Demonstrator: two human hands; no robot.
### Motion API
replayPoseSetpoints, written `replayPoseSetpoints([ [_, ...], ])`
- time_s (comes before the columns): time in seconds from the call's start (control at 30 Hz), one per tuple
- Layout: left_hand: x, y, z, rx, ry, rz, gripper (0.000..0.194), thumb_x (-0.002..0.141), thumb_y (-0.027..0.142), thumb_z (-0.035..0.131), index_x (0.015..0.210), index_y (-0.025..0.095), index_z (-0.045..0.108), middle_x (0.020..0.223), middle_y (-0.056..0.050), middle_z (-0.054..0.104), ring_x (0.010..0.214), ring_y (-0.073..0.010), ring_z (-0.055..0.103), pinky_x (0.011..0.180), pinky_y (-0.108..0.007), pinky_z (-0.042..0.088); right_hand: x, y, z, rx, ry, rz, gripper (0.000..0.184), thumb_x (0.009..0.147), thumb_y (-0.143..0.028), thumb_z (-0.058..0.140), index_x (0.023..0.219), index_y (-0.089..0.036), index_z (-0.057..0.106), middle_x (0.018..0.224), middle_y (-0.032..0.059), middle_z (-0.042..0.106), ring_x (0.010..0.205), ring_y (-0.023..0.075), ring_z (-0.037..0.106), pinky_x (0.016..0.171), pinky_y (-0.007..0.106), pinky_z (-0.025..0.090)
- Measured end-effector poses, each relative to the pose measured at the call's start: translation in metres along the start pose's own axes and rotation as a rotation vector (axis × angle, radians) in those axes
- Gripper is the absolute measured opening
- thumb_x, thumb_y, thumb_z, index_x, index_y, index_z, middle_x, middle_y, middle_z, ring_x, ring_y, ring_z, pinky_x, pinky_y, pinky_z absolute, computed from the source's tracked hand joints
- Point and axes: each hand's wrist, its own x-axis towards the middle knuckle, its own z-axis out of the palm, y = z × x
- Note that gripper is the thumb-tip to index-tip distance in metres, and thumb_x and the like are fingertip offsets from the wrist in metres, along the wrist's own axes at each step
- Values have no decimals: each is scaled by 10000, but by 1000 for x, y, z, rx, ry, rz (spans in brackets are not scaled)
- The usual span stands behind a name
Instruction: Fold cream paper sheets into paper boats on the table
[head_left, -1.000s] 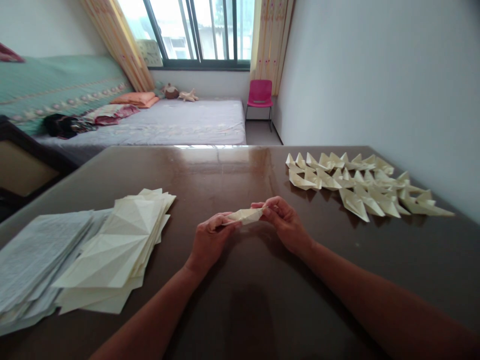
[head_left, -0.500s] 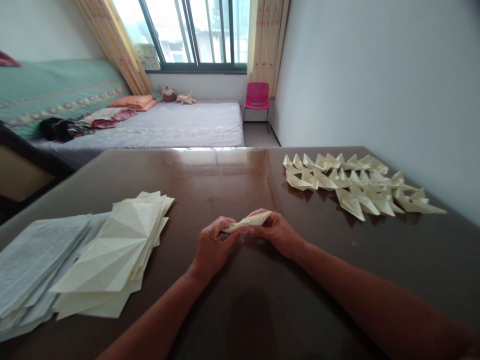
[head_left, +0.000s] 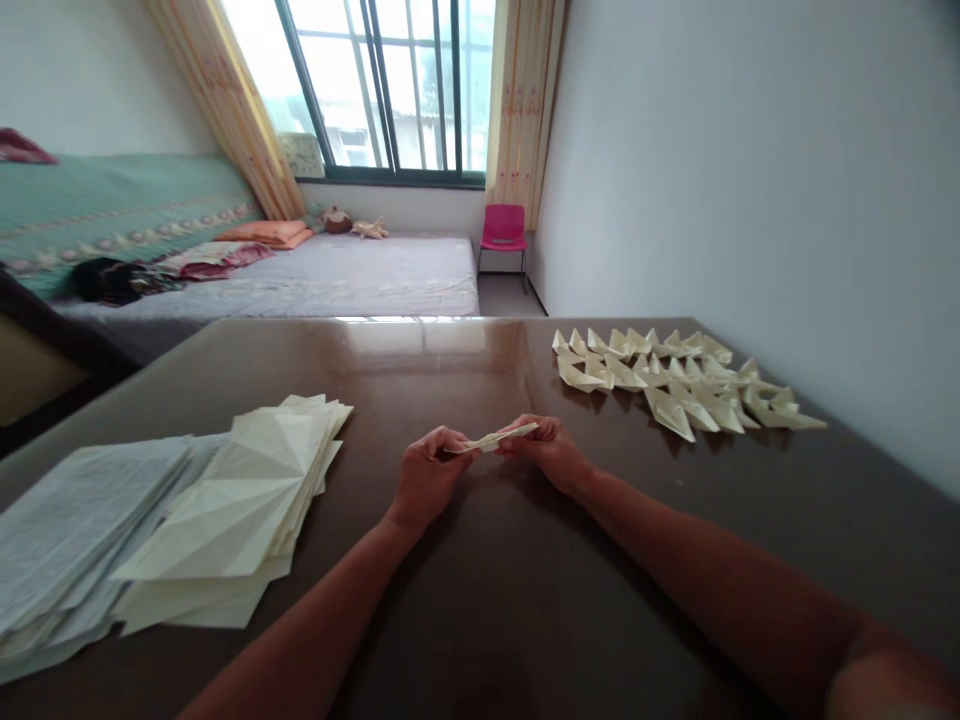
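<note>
Between my hands, a little above the brown table, is a small folded piece of cream paper point(head_left: 491, 440), held nearly flat and seen edge-on. My left hand point(head_left: 431, 465) pinches its left end between thumb and fingers. At the other end, my right hand point(head_left: 544, 450) grips the paper, its fingers partly hiding the folds. To the left lies a stack of creased cream paper sheets point(head_left: 240, 500). Several folded paper boats point(head_left: 675, 410) stand in rows at the far right of the table.
Beside the creased sheets is a pile of printed papers point(head_left: 82, 520) at the left. The glossy brown table point(head_left: 420, 385) spans the front. Beyond it are a bed point(head_left: 390, 275), a pink chair point(head_left: 503, 228) and a window; a white wall point(head_left: 712, 180) runs along the right.
The camera view has tilted up and turned slightly right. The folded paper in my hands now looks thinner and flatter; both hands still hold its ends.
</note>
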Motion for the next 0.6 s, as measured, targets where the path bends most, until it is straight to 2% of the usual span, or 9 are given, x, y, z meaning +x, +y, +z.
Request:
replayPoseSetpoints([
  [0.13,7,-4,-2,51,-30,27,237,622,319,709,577,178,524,724,10,665,645,-114,590,605,-210,464,4,5,-1,-76,-5,-60,218,655,-335,784,784,-173,716,676,7,693,603,117,588,603,246,468],
  [0.27,11,-10,-8,250,-103,59,201,663,355,653,632,185,551,741,9,673,674,-130,600,644,-233,469,9,9,1,-137,-41,-75,255,620,-341,792,764,-158,690,629,-20,651,552,85,530,556,214,431],
  [0.37,13,-14,-12,311,-124,79,180,678,357,633,670,185,580,745,4,678,681,-145,604,657,-253,466,11,4,-2,-191,-54,-32,353,612,-368,779,871,-165,650,650,-36,644,567,85,548,559,206,445],
  [0.47,15,-15,-15,356,-161,100,156,688,345,621,710,190,617,692,-1,671,671,-170,611,646,-273,460,5,-4,-13,-260,-27,8,455,590,-364,784,957,-197,573,715,-47,657,599,104,590,573,226,483],
  [0.6,14,-15,-16,409,-217,146,137,716,311,596,767,198,655,735,-21,690,728,-199,632,697,-299,463,-16,-8,-33,-324,60,-93,359,634,-358,753,877,-201,541,820,-24,677,683,116,620,640,245,503],
])
